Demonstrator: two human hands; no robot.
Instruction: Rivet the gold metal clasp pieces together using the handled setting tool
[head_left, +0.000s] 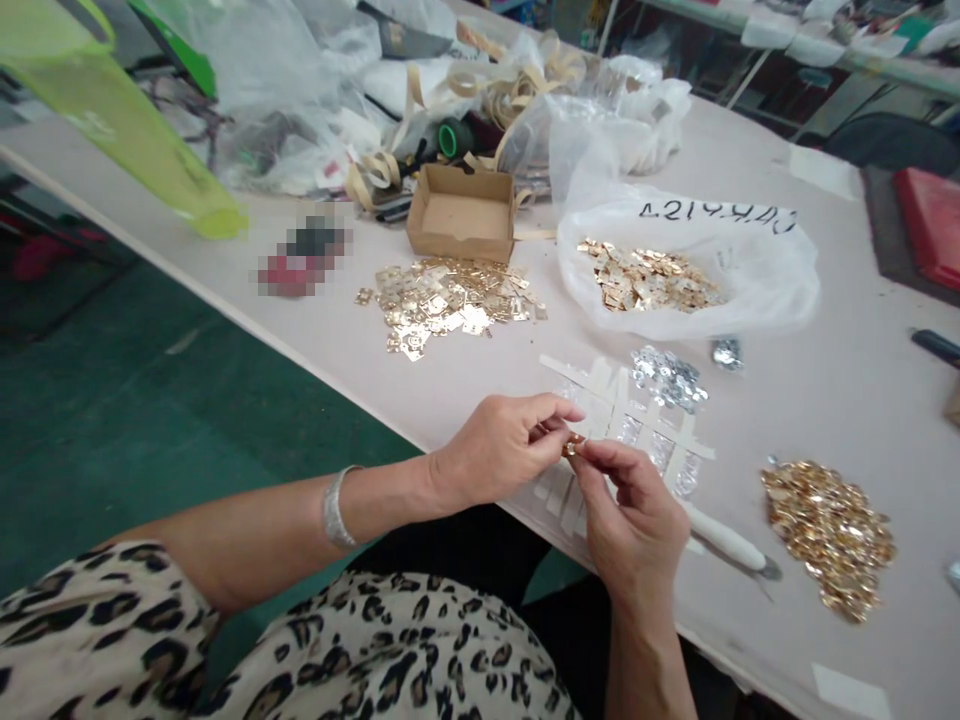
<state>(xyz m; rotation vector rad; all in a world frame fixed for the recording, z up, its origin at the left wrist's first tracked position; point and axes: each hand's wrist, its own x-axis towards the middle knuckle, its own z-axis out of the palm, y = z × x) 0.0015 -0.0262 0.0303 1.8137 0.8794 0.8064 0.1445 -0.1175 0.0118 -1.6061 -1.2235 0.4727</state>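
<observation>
My left hand (517,445) and my right hand (630,510) meet over the table's near edge, fingertips pinched around a small gold metal piece (571,446). Its exact kind is too small to make out. Beneath and beyond the hands lies a taped-down patch of white strips (600,385). Silver metal discs (669,378) are heaped just past it. Flat gold metal plates (450,300) form a loose pile beyond my left hand. To the right of my right hand is a mound of shiny gold pieces (825,530).
An open cardboard box (461,215) stands behind the plates. A white plastic bag (772,270) holds more gold pieces. A white-wrapped tool (724,540) lies right of my right hand. Plastic bags and tape rolls crowd the back; a yellow translucent container (142,150) leans at left.
</observation>
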